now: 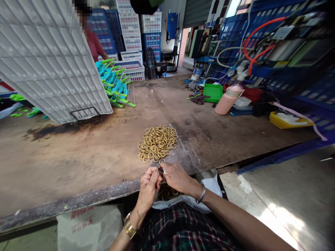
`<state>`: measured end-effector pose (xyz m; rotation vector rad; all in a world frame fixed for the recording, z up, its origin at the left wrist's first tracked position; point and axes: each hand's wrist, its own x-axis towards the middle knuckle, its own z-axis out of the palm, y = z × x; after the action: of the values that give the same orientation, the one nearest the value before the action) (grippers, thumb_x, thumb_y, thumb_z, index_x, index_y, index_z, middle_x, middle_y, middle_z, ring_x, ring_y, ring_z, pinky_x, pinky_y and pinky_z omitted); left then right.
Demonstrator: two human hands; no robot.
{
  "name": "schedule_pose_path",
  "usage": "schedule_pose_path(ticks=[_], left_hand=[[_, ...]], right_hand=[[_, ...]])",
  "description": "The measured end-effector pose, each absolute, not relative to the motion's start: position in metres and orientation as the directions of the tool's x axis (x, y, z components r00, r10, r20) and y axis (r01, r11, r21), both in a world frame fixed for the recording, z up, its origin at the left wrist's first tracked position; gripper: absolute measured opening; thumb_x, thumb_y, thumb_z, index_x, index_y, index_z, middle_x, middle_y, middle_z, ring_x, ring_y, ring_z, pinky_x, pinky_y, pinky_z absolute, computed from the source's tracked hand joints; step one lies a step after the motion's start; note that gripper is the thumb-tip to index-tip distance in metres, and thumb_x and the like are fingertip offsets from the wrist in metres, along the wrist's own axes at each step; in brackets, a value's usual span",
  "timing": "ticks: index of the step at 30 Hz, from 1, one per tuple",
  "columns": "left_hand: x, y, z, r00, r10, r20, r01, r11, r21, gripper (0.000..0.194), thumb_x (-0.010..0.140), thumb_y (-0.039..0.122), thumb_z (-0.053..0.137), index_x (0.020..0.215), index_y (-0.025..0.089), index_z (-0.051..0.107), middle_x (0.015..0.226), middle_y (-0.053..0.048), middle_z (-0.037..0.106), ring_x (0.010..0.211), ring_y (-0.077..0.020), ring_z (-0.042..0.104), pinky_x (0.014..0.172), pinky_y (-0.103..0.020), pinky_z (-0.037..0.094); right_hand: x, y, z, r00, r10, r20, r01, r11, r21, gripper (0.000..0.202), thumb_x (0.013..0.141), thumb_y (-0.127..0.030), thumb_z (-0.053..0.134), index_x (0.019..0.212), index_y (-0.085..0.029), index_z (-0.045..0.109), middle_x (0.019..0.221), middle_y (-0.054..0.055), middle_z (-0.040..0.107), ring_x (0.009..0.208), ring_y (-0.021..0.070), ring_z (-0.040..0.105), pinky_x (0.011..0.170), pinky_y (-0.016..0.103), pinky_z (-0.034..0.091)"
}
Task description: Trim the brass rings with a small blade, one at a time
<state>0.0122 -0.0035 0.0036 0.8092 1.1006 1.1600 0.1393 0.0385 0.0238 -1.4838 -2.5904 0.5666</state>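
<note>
Close together at the table's front edge, my hands meet just in front of a heap of brass-coloured rings (157, 142). My left hand (148, 184) is closed in a pinch, and whatever lies between its fingertips is hidden. Fingers curled, my right hand (179, 177) grips a small dark-and-white tool (161, 170), its dark end against the left fingertips. One loose ring (162, 161) lies right by the right fingers. Below the hands, more rings (167, 192) sit in a white bag (211, 183) at my lap, partly covered by my wrists.
A tall grey ribbed panel (57, 62) stands on the table (104, 153) at left, beside stacked green-and-blue plastic parts (115, 85). A person (94, 45) is behind it. At right are a pink bottle (227, 101), a green tray (212, 92) and a yellow tray (289, 121).
</note>
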Motion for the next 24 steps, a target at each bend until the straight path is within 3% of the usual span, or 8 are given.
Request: schedule_pose_path(ticks=[24], left_hand=[[0.009,-0.011,-0.002,0.06,0.976,-0.208,-0.418,0.214,0.883,0.023,0.081,0.039,0.053,0.072,0.018,0.048,0.052,0.007,0.04,0.042,-0.0039,0.025,0.04,-0.016,0.019]], right_hand=[[0.13,0.036,0.027,-0.402,0.906,-0.131,0.902,0.368,-0.226,0.022,0.081,-0.01,0.037,0.099,-0.015,0.049,0.086,0.01,0.062,0.075,0.0194,0.059,0.063,0.027,0.034]])
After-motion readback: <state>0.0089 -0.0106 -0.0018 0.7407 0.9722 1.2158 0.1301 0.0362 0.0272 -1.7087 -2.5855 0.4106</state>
